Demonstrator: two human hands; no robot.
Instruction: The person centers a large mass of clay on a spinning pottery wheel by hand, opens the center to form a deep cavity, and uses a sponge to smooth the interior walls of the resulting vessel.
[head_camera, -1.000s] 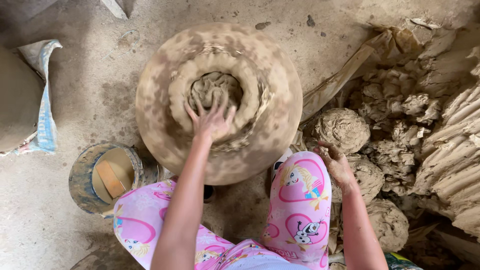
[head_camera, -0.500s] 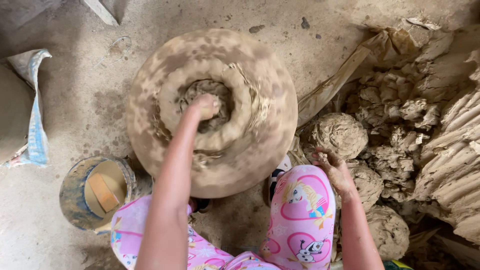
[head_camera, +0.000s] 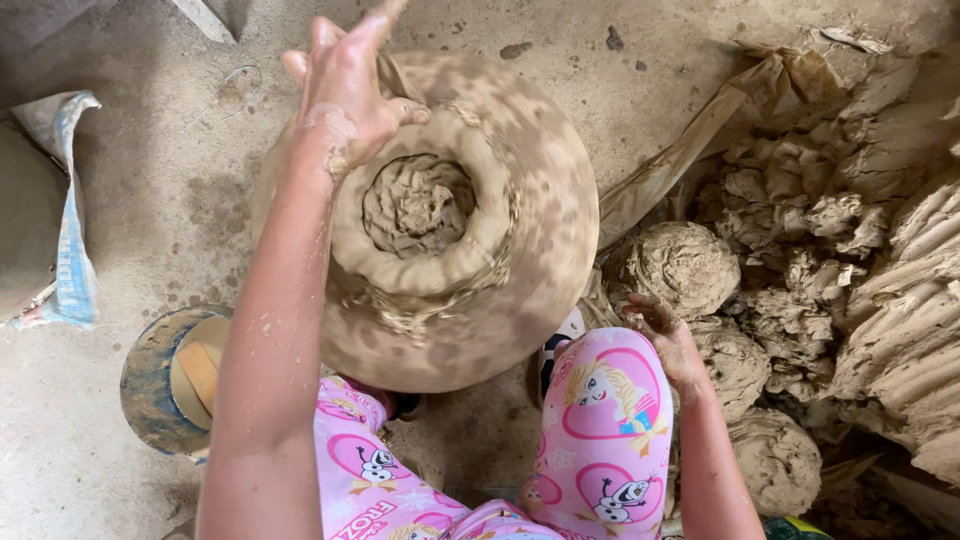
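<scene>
Dusty grey concrete floor (head_camera: 130, 200); round clay-smeared potter's wheel (head_camera: 540, 250). Left hand (head_camera: 345, 95) raised above thick clay ring (head_camera: 480, 240), fingers spread, nothing held. Right hand (head_camera: 668, 335) laid loosely open on rounded brown clay lump (head_camera: 735, 365).

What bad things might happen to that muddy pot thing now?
The clay ring on the wheel looks soft and lumpy, so it might sag or go lopsided. The left hand is lifted just above it and may dent the rim if it bumps it. The right hand rests on a clay lump by the knee, which might smear the pink trousers.
</scene>
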